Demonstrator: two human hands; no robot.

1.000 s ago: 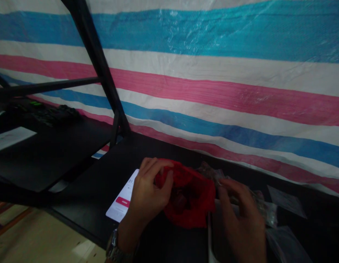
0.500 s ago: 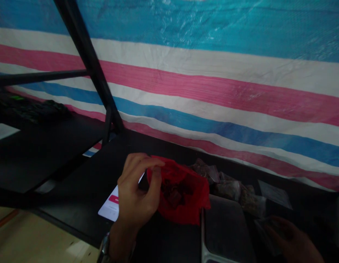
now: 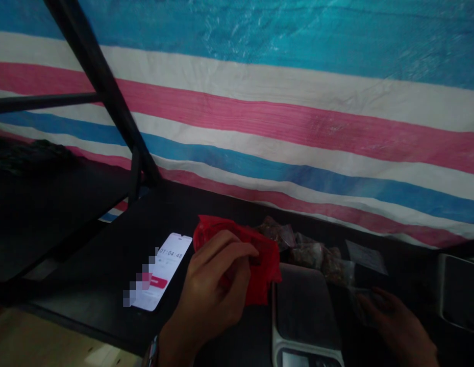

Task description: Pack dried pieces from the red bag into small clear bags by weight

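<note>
A red plastic bag point(image 3: 264, 255) lies on the black table, its mouth facing up. Over that mouth is my left hand point(image 3: 217, 280), fingers curled and close together, the tips dipping inside. What they pinch, if anything, is hidden. At the lower right, my right hand point(image 3: 397, 321) is closed on a small clear plastic bag point(image 3: 361, 306), dim in the shadow. Between the two hands sits a digital scale point(image 3: 305, 306) with a dark, bare platform. Small clear bags of brownish contents point(image 3: 307, 255) lie in a row behind the scale.
A lit phone point(image 3: 171, 260) showing a timer lies left of the red bag. Another phone-like device point(image 3: 459, 293) rests at the far right. A flat clear bag point(image 3: 366, 256) lies near the striped sheet point(image 3: 282, 117). A black metal post point(image 3: 102, 86) slants up at the left.
My left hand has moved from the red bag's left rim to over its mouth, fingertips now inside. The view has shifted slightly right, showing the whole phone. My right hand still holds the clear bag.
</note>
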